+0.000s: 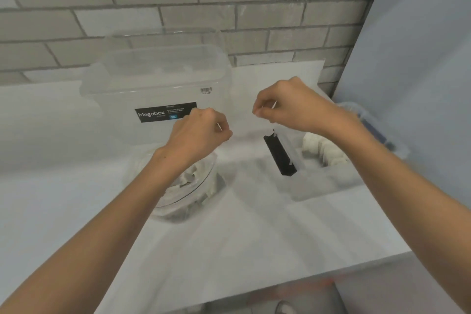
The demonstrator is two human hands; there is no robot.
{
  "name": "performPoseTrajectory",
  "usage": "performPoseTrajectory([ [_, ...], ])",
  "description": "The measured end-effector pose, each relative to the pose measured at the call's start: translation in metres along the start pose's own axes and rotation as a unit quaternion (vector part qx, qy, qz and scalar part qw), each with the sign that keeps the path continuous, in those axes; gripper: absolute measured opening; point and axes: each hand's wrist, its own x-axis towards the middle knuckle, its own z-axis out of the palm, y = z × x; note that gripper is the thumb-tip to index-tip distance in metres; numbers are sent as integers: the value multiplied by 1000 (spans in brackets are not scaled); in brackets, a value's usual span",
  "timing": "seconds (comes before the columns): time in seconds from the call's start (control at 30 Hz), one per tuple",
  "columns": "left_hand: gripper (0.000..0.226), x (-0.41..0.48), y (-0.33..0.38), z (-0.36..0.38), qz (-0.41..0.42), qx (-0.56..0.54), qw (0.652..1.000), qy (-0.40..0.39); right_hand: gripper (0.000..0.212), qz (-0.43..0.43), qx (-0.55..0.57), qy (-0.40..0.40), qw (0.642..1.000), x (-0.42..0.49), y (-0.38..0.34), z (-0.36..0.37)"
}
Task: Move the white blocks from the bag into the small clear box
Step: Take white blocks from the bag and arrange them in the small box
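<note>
A clear plastic bag [190,187] with several white blocks inside lies on the white table, partly under my left wrist. My left hand [201,132] hovers above it, fingers pinched on a thin clear edge that looks like the bag's mouth. My right hand [288,107] is raised a little higher and to the right, pinched on the same faint film. The small clear box [328,183] with a black label [280,155] stands under my right forearm. Several white blocks [323,151] lie in it.
A large clear Megabox container [158,79] stands behind the bag against the grey brick wall. A clear piece with blue parts [372,127] lies right of the small box. The table's front edge [254,290] is near, and a pale wall closes the right side.
</note>
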Motion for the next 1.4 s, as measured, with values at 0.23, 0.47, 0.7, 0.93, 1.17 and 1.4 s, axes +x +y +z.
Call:
performPoseTrajectory([
  [0.23, 8, -46, -81, -9, -75, -57, 996, 6, 16, -68, 85, -84, 991, 20, -85, 83],
  [0.47, 22, -70, -133, 3, -98, -51, 991, -71, 25, -47, 76, -176, 980, 36, -117, 147],
  [0.7, 54, -84, -150, 24, -93, 26, 988, -119, 40, 15, -8, -211, 977, 44, -103, 186],
  [0.93, 37, -63, -140, 46, 4, 86, 991, -107, 41, 25, 28, -190, 981, 44, -106, 179],
  [1.17, 23, -56, -144, 56, 9, 95, 991, -90, 41, 47, 80, -145, 985, 36, -106, 166],
  [1.4, 10, -73, -148, 39, -86, -243, 965, 46, 32, 123, 237, -59, 962, 22, -106, 155],
])
